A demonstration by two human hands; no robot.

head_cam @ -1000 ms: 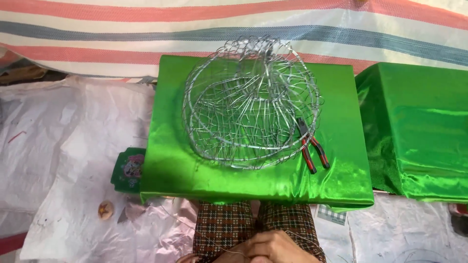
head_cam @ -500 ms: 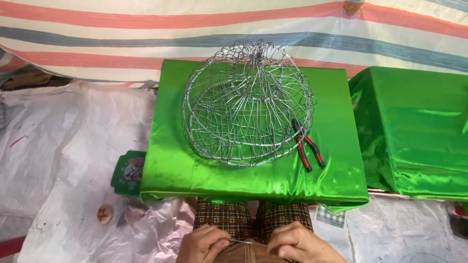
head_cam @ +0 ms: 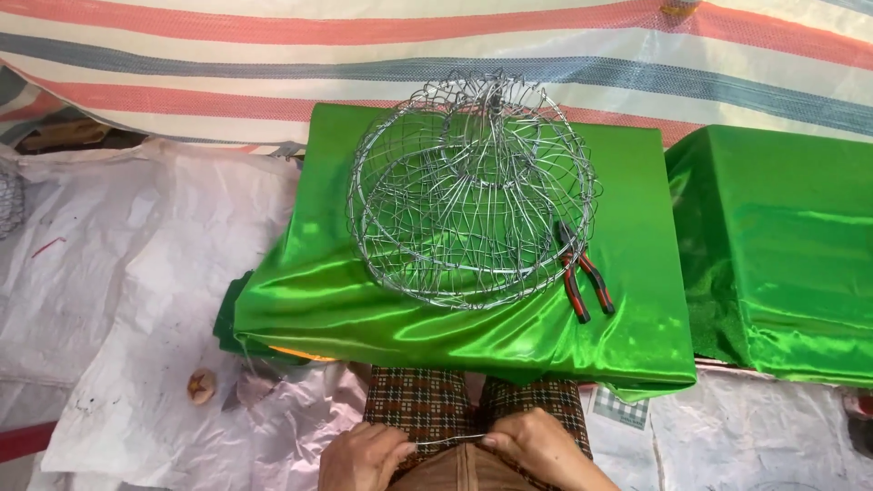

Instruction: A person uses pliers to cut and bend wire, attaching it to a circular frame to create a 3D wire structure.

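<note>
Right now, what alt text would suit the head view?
Two hands, left and right, pinch a thin wire between them over a lap. Ahead, a wire basket and red pliers sit on a green-draped table.

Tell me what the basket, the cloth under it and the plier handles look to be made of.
Basket: bare metal wire, silvery and shiny, bent into open mesh. Cloth: bright green satin-like fabric, judging by its glossy highlights and soft folds. Pliers: dark metal jaws; handles look coated in red and black plastic or rubber, though that is uncertain.
</note>
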